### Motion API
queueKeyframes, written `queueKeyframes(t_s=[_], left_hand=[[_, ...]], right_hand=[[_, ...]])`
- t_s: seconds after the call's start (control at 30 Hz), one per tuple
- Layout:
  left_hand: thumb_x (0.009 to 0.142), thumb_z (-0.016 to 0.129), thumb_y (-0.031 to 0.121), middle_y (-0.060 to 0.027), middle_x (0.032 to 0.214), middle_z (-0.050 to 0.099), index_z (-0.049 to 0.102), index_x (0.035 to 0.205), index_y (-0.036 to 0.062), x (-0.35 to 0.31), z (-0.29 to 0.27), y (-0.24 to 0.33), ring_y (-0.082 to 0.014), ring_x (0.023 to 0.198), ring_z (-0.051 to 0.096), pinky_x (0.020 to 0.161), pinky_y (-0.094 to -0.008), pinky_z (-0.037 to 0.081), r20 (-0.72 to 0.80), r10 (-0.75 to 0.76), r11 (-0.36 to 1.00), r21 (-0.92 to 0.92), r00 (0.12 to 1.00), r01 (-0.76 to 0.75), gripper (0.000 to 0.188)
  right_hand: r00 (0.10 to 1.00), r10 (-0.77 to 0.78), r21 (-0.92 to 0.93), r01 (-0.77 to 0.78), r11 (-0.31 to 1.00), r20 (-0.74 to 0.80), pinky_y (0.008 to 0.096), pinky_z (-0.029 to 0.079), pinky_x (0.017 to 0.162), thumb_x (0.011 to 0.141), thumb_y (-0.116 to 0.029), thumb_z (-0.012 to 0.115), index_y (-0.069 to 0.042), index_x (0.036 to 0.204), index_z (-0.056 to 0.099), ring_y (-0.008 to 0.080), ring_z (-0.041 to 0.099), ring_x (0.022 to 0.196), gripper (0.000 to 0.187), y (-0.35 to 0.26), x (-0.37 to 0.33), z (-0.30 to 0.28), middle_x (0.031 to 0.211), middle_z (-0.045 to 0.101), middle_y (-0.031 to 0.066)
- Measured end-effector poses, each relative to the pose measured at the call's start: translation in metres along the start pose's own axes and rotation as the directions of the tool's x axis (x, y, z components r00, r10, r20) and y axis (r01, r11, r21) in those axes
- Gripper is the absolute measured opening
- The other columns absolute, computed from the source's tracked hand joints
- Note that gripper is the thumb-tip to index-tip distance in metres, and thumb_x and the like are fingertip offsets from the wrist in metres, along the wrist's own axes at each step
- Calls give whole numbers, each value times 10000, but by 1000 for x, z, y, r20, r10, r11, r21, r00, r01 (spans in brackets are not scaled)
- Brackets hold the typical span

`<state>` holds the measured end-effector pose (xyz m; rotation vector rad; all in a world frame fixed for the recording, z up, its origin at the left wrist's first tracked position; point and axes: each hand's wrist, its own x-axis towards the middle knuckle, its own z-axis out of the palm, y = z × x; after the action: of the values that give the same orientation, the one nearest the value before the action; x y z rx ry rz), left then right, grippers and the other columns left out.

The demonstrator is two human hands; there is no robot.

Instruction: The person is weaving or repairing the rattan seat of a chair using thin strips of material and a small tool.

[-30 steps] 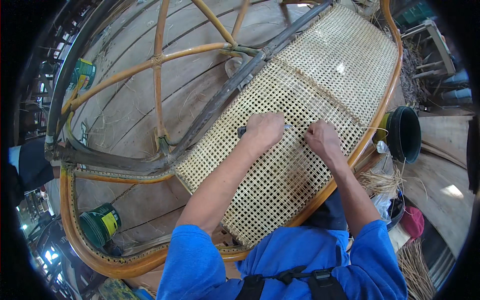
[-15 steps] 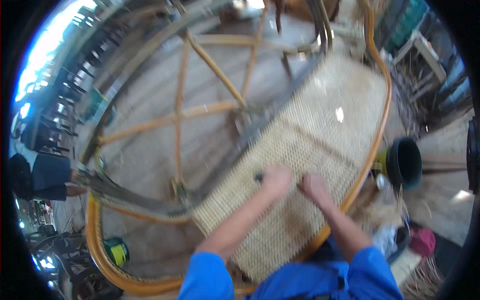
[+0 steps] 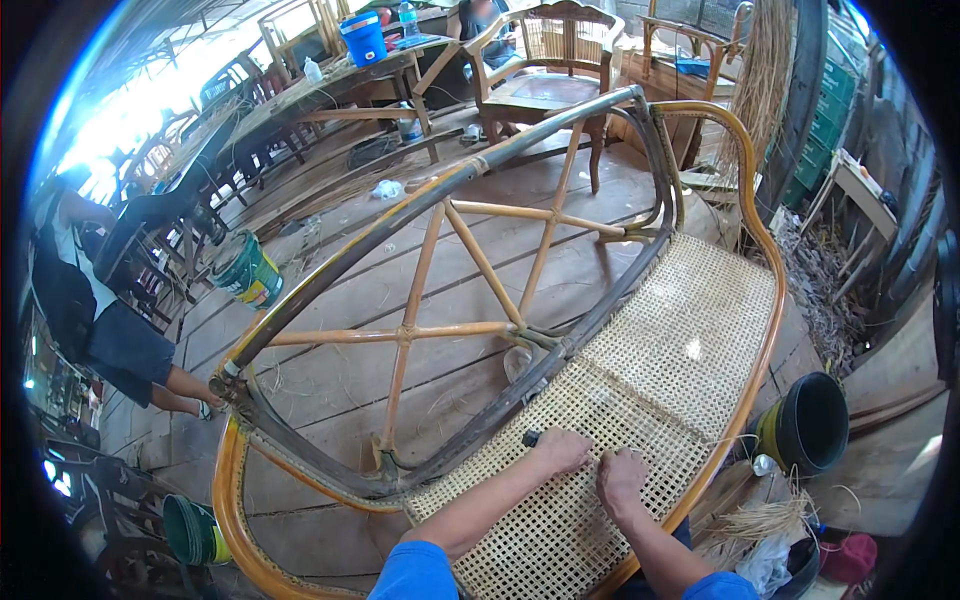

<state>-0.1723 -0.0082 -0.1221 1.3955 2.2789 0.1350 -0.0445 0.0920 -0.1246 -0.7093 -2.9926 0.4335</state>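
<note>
Woven cane webbing [image 3: 690, 330] with an open lattice spans the seat of a rattan frame [image 3: 762, 215], which lies before me. My left hand [image 3: 565, 452] is closed over the webbing, and the dark end of a small tool [image 3: 531, 438] sticks out from its left side. The rest of that tool is hidden in the fist. Just to the right, my right hand [image 3: 622, 475] is also closed, knuckles up, low over the cane. What its fingers grip, if anything, is not visible.
Crossed rattan poles [image 3: 408, 332] brace the frame on the left. A dark bucket [image 3: 812, 425] and loose cane strands [image 3: 765, 520] are at right. Green buckets [image 3: 250, 270] stand on the plank floor. A person [image 3: 125, 345] stands far left; a wooden chair [image 3: 550, 85] is behind.
The view has swung up, showing more of the workshop beyond the frame, and the blur has gone. Both hands stay closed over the webbing, close together.
</note>
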Motion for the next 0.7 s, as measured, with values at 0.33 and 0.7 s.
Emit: queueKeyframes(t_s=[0.33, 0.7], left_hand=[[749, 575, 150, -127, 853, 691, 716, 863, 61, 10, -26, 17, -285, 812, 675, 654, -373, 520, 173, -151, 988, 10, 973, 152, 202], [830, 584, 402, -152, 918, 686, 699, 899, 47, -41, -38, -41, -291, 884, 662, 742, -406, 515, 114, -418, 904, -45, 901, 425, 379]], right_hand=[[948, -88, -3, 93, 996, 307, 479, 399, 721, 762, -139, 520, -65, 721, 632, 327, 568, 721, 140, -8, 17, -34, 744, 614, 137], [696, -517, -136, 652, 746, 498, 350, 410, 779, 842, -136, 538, -110, 852, 659, 206, 515, 939, 124, 1, 49, -50, 918, 594, 62]])
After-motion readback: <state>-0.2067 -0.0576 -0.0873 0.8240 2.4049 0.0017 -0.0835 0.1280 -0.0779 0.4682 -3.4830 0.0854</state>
